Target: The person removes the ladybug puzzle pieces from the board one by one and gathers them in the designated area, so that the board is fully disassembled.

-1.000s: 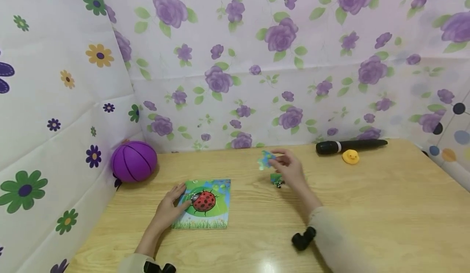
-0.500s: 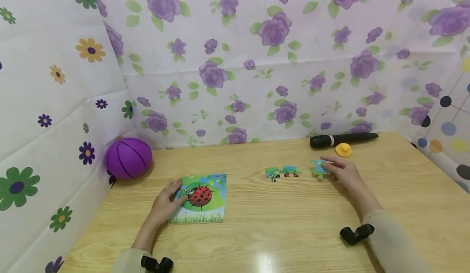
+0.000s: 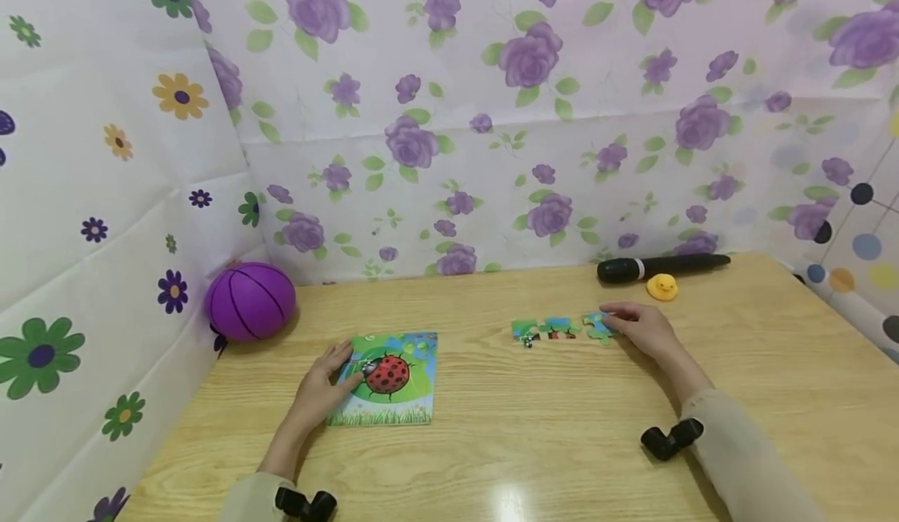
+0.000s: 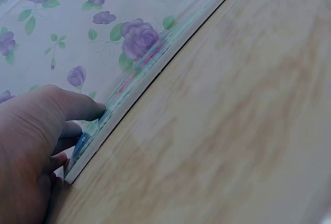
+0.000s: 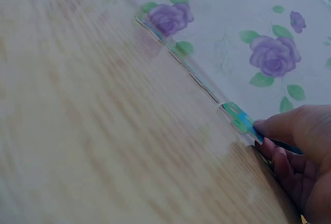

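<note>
In the head view a square ladybug puzzle board (image 3: 403,389) lies flat at the left of the wooden table. My left hand (image 3: 319,385) rests at its left edge, with relaxed fingers along the side and the thumb on top of the picture. Farther right, my right hand (image 3: 646,331) pinches a blue-and-green puzzle piece (image 3: 595,324) low over the table. Two more pieces lie just left of it: a green puzzle piece (image 3: 524,328) and a puzzle piece with red at its bottom (image 3: 559,327). The right wrist view shows the thumb on top of the held piece (image 5: 240,118).
A purple ball (image 3: 250,302) sits at the table's back left corner. Toward the back right lie a black microphone-shaped object (image 3: 663,267) and a small yellow duck (image 3: 662,286). Flowered cloth (image 3: 421,194) hangs behind the table.
My right hand has moved right past the first piece with pieces in its fingers, left the red-bottomed piece beside it, then shifted the last one slightly left. The left hand has stayed.
</note>
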`<state>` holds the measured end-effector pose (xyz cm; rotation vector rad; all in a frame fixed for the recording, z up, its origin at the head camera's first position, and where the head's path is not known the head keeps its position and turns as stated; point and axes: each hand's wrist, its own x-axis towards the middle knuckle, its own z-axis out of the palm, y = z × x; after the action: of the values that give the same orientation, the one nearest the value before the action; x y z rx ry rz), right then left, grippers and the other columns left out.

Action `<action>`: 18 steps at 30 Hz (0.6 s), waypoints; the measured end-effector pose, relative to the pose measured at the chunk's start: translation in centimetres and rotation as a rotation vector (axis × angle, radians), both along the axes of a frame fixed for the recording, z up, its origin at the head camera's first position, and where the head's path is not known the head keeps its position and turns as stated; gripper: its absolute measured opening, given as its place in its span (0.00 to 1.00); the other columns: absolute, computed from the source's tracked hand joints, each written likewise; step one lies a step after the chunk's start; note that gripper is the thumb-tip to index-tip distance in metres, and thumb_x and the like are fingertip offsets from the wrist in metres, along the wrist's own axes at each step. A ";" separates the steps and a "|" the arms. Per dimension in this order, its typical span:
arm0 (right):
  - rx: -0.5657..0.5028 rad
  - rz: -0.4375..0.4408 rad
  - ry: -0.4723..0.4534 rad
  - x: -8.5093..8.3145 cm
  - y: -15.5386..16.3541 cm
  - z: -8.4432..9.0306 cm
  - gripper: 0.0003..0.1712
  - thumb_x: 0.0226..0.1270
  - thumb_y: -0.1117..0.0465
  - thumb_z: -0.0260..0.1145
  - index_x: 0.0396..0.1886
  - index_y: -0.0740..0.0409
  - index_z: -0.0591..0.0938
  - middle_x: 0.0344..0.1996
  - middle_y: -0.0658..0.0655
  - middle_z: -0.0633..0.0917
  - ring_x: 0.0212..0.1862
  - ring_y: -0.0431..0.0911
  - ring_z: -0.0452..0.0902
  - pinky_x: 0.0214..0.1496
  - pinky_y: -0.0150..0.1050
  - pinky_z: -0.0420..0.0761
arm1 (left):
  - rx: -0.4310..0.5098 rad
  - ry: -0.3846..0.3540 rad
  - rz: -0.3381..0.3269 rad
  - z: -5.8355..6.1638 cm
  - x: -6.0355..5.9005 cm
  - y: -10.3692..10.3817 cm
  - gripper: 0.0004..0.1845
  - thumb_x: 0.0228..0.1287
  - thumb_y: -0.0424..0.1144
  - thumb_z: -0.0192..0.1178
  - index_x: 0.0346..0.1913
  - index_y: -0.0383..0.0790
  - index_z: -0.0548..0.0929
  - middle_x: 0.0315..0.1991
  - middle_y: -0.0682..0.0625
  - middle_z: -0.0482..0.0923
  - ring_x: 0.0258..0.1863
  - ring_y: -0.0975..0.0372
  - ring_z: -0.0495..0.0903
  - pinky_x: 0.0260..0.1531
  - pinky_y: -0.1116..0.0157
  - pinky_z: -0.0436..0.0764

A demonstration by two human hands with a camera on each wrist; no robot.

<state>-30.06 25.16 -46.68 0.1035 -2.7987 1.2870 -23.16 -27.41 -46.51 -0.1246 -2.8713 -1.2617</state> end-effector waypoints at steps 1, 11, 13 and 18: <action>0.009 0.003 -0.001 0.1 0.1 0.0 0.25 0.70 0.48 0.61 0.59 0.59 0.81 0.53 0.65 0.83 0.51 0.51 0.76 0.52 0.40 0.73 | 0.007 0.006 0.009 -0.1 0.0 0.1 0.35 0.68 0.39 0.59 0.73 0.30 0.60 0.77 0.39 0.52 0.78 0.43 0.42 0.77 0.42 0.43; 0.001 -0.058 0.030 0.2 1.1 0.6 0.26 0.71 0.50 0.61 0.60 0.64 0.79 0.46 0.63 0.83 0.41 0.37 0.72 0.44 0.31 0.73 | 0.045 0.014 0.014 -0.9 0.2 1.5 0.35 0.67 0.41 0.61 0.73 0.32 0.63 0.77 0.40 0.55 0.79 0.44 0.43 0.77 0.43 0.42; -0.096 -0.102 0.034 0.1 -0.2 0.7 0.26 0.71 0.51 0.60 0.60 0.64 0.79 0.45 0.61 0.83 0.39 0.33 0.71 0.41 0.27 0.73 | 0.021 0.027 0.030 -0.6 0.3 1.1 0.35 0.66 0.41 0.62 0.72 0.33 0.64 0.76 0.40 0.56 0.79 0.44 0.43 0.77 0.43 0.42; -0.232 -0.121 0.068 -0.1 -4.9 2.0 0.23 0.72 0.54 0.59 0.60 0.62 0.78 0.44 0.58 0.82 0.37 0.32 0.72 0.36 0.24 0.75 | -0.029 0.055 0.043 0.0 0.3 1.1 0.35 0.64 0.43 0.63 0.71 0.34 0.67 0.75 0.42 0.59 0.78 0.41 0.44 0.75 0.38 0.44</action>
<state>-30.21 20.27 -44.71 -0.0323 -2.5344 1.5332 -22.89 -26.30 -46.50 -0.0956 -2.8309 -1.1906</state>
